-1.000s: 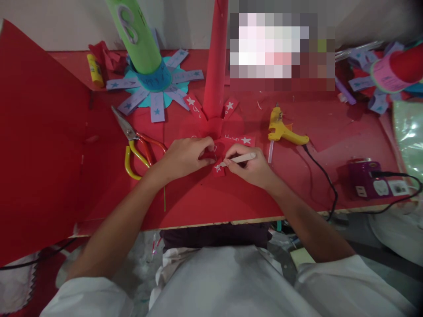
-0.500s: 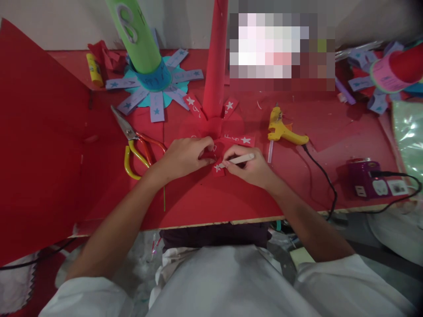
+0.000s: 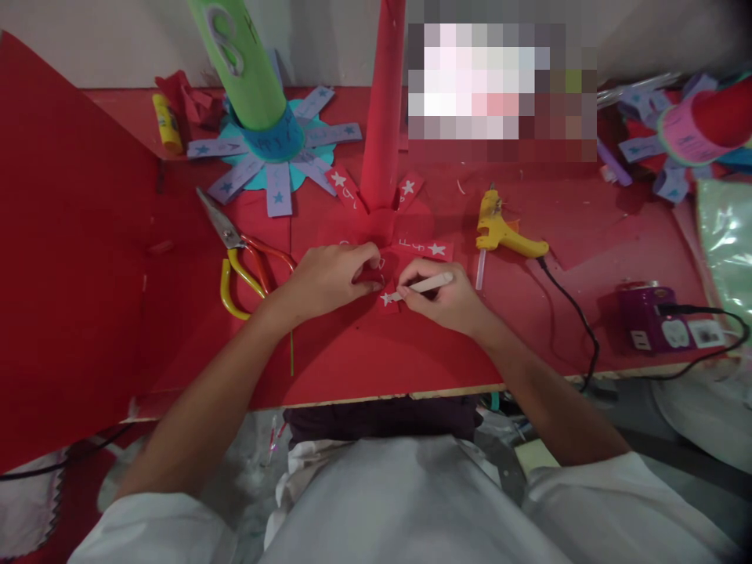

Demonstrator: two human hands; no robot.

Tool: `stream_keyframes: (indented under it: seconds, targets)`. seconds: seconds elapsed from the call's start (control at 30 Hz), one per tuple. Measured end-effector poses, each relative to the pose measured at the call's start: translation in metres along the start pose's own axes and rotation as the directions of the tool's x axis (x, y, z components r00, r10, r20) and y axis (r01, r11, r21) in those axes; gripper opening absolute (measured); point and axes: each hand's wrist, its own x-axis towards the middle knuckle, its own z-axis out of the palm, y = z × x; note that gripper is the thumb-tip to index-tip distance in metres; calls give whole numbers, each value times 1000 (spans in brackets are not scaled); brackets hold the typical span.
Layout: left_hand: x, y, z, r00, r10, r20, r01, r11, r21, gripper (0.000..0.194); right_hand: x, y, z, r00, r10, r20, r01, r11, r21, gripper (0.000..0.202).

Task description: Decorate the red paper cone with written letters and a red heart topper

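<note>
A white marker pen (image 3: 435,283) is pinched in my right hand (image 3: 450,301), its tip on a white star drawn at the end of a red paper strip (image 3: 388,306). My left hand (image 3: 334,282) curls over the same strip from the left, thumb and forefinger holding it down. The strip is one of several with white stars and lettering, spread around the foot of an upright red paper tube (image 3: 381,149). Another lettered strip (image 3: 432,249) lies just above my right hand. Part of the strips' left side is hidden beneath my left hand.
Scissors (image 3: 235,243) lie left of my left hand. A yellow glue gun (image 3: 499,231) is to the right, its cord running past a purple power socket box (image 3: 655,317). Behind stand a green paper tube (image 3: 252,78) with lilac strips and a yellow glue stick (image 3: 168,125).
The star under the pen tip looks more filled with white. My right hand has shifted very slightly to the right; my left hand stays in place.
</note>
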Motion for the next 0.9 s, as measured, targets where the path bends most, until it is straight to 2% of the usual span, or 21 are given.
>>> stream_keyframes:
  seconds: [0.3, 0.67, 0.9]
  targets:
    - [0, 0, 0, 1000, 6, -3, -6, 1000, -4, 25, 0, -1, 0, 1000, 13, 8, -13, 1000, -4, 11]
    - [0, -1, 0, 1000, 13, -2, -13, 1000, -18, 26, 1, 0, -1, 999, 11, -51, -12, 999, -37, 14]
    - [0, -2, 1, 1000, 13, -11, -13, 1000, -19, 26, 2, -1, -1, 999, 30, -28, -30, 999, -13, 14]
